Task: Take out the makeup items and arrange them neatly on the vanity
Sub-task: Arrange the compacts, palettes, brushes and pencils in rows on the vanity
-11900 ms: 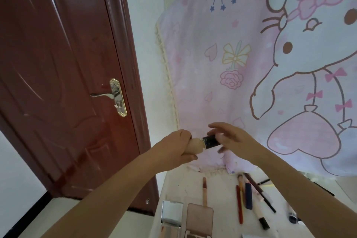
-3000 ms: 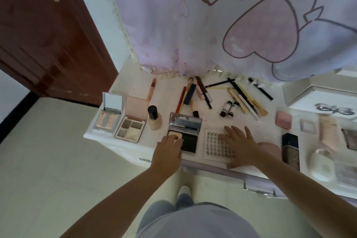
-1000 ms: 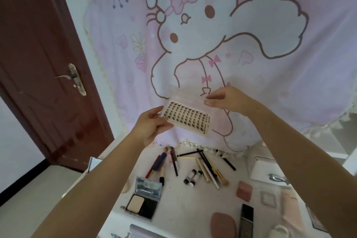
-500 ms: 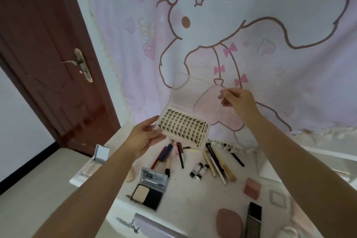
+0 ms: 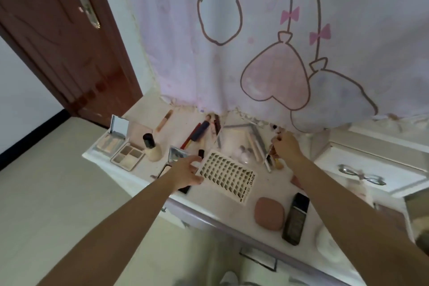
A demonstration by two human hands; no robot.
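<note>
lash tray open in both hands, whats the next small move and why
Probably lower it flat into the bare spot on the vanity below it. The left hand grips the lash tray by its near-left edge, while the right hand pinches the clear lid swung open; the tray hangs tilted above the surface.

Soft, even daylight fills the scene, brightest through the pale pink cartoon-print fabric curtain (image 5: 267, 37), which glows as if backlit. Below the curtain, the white vanity top (image 5: 218, 199) shows only faint, diffuse shadows and no hard glare. Left of the curtain, the glossy dark red wooden door (image 5: 58, 37) carries dull reflections. Wide-angle distortion bends edges; details look slightly soft and smeared.
</note>
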